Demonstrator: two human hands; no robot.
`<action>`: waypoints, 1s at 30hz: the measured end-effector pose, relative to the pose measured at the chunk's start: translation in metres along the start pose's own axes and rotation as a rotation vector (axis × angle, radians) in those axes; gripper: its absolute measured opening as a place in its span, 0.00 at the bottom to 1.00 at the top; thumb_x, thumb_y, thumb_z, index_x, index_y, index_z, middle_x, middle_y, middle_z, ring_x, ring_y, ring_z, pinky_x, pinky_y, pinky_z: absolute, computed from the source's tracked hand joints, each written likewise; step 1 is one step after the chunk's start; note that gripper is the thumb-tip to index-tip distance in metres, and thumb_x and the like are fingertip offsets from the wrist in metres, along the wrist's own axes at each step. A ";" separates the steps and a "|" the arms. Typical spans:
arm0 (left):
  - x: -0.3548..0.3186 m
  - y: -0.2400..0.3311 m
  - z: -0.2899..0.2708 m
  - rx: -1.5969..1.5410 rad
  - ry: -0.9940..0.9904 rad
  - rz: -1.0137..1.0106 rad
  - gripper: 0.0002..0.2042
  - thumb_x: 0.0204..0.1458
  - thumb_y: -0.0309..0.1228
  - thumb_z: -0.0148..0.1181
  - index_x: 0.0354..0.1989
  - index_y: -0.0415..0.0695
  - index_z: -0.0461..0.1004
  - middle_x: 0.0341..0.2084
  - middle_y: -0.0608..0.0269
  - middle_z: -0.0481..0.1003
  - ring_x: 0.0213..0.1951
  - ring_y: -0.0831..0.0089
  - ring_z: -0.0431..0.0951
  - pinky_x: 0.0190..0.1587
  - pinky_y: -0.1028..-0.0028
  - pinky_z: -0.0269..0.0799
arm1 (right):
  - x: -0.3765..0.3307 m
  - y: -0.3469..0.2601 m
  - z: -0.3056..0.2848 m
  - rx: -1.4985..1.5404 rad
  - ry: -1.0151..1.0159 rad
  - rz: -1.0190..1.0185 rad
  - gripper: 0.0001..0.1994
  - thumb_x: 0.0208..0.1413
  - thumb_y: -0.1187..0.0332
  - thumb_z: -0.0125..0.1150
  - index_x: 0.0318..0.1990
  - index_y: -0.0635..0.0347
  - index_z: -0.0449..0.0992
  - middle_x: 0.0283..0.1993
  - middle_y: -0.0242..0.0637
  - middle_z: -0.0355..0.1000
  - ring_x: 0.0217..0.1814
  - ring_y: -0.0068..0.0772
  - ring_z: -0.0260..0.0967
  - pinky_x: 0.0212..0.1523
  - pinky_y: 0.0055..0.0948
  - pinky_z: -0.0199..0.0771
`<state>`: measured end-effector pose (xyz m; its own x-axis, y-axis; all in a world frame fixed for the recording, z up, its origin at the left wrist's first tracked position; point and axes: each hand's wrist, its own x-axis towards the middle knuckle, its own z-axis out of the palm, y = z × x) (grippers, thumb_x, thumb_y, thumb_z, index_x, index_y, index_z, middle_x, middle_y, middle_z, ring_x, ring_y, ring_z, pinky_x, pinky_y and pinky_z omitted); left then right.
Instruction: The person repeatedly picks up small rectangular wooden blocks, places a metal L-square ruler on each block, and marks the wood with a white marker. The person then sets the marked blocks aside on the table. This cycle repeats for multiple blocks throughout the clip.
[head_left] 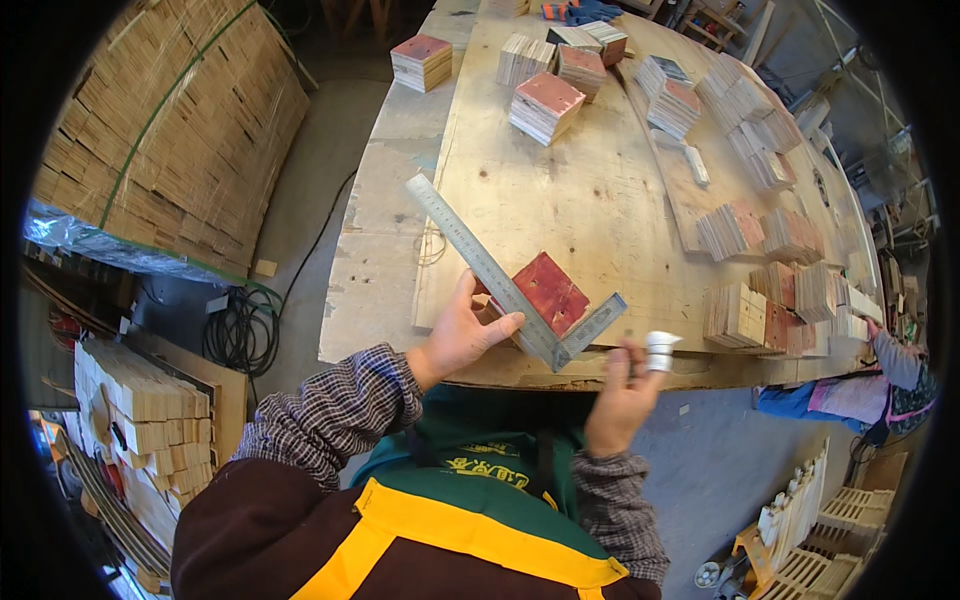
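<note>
Holding a metal square [510, 275] on a red block [548, 292], the left hand [462, 335] grips tight. The right hand [622, 395] is lifted, pinching a small white piece [658, 350].

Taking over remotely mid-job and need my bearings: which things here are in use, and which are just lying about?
In use:
- steel square, held by left hand
- red-faced block under the square
- small white piece in right hand

Lying about:
- block stacks on the workbench
- wrapped pallet
- coiled cable
</note>
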<state>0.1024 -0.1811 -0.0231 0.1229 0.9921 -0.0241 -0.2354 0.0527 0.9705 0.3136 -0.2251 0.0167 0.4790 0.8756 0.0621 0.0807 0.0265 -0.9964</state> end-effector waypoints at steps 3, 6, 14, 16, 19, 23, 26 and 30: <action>0.002 0.006 -0.002 0.077 -0.013 -0.097 0.36 0.52 0.28 0.69 0.65 0.39 0.53 0.52 0.52 0.67 0.48 0.66 0.78 0.48 0.70 0.78 | -0.022 0.015 0.022 0.165 -0.135 0.114 0.29 0.61 0.75 0.58 0.66 0.67 0.52 0.50 0.41 0.70 0.51 0.27 0.68 0.53 0.28 0.70; 0.004 0.014 -0.008 0.027 -0.110 -0.136 0.38 0.50 0.28 0.70 0.67 0.41 0.52 0.55 0.53 0.67 0.52 0.64 0.76 0.51 0.68 0.76 | -0.016 0.012 0.036 0.335 -0.117 0.211 0.29 0.62 0.76 0.56 0.67 0.68 0.51 0.49 0.42 0.72 0.49 0.27 0.70 0.51 0.27 0.71; 0.071 0.032 -0.039 0.659 -0.663 0.031 0.61 0.36 0.36 0.80 0.75 0.47 0.37 0.70 0.48 0.53 0.68 0.61 0.59 0.69 0.64 0.56 | 0.011 -0.025 -0.027 0.578 0.037 0.180 0.16 0.64 0.76 0.52 0.59 0.66 0.65 0.43 0.35 0.73 0.39 0.21 0.71 0.39 0.21 0.75; 0.079 0.031 -0.035 0.535 -0.744 0.063 0.63 0.34 0.35 0.81 0.75 0.47 0.37 0.70 0.49 0.53 0.68 0.60 0.58 0.70 0.65 0.54 | 0.012 -0.029 -0.047 0.627 0.122 0.252 0.13 0.65 0.74 0.52 0.55 0.65 0.67 0.42 0.33 0.73 0.38 0.20 0.70 0.36 0.19 0.74; 0.066 0.024 -0.028 0.444 -0.634 0.078 0.59 0.34 0.33 0.81 0.73 0.45 0.42 0.65 0.49 0.58 0.67 0.59 0.59 0.70 0.65 0.54 | 0.012 -0.029 -0.063 0.682 0.130 0.309 0.08 0.65 0.73 0.52 0.50 0.62 0.70 0.41 0.32 0.73 0.38 0.21 0.71 0.38 0.21 0.74; 0.021 -0.003 0.009 0.582 -0.082 0.290 0.56 0.34 0.34 0.81 0.70 0.37 0.46 0.62 0.47 0.59 0.64 0.57 0.61 0.68 0.64 0.55 | 0.010 -0.022 -0.060 0.672 0.094 0.334 0.07 0.65 0.73 0.52 0.48 0.61 0.70 0.41 0.31 0.73 0.39 0.22 0.71 0.41 0.24 0.75; -0.001 -0.020 0.050 0.695 0.436 0.320 0.57 0.34 0.36 0.80 0.69 0.32 0.45 0.63 0.43 0.56 0.64 0.54 0.59 0.67 0.62 0.54 | 0.007 -0.015 -0.043 0.633 0.078 0.308 0.10 0.65 0.75 0.52 0.52 0.63 0.69 0.44 0.34 0.73 0.42 0.25 0.72 0.44 0.26 0.76; -0.021 -0.025 0.062 0.728 0.396 0.307 0.61 0.34 0.42 0.81 0.70 0.31 0.41 0.63 0.40 0.54 0.65 0.49 0.56 0.68 0.57 0.52 | 0.003 -0.010 -0.009 0.625 -0.001 0.285 0.17 0.64 0.78 0.52 0.60 0.67 0.64 0.47 0.37 0.73 0.45 0.25 0.72 0.47 0.24 0.75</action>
<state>0.1655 -0.2100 -0.0320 -0.2190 0.9242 0.3129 0.4863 -0.1746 0.8562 0.3220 -0.2272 0.0271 0.4055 0.8903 -0.2070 -0.5681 0.0680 -0.8201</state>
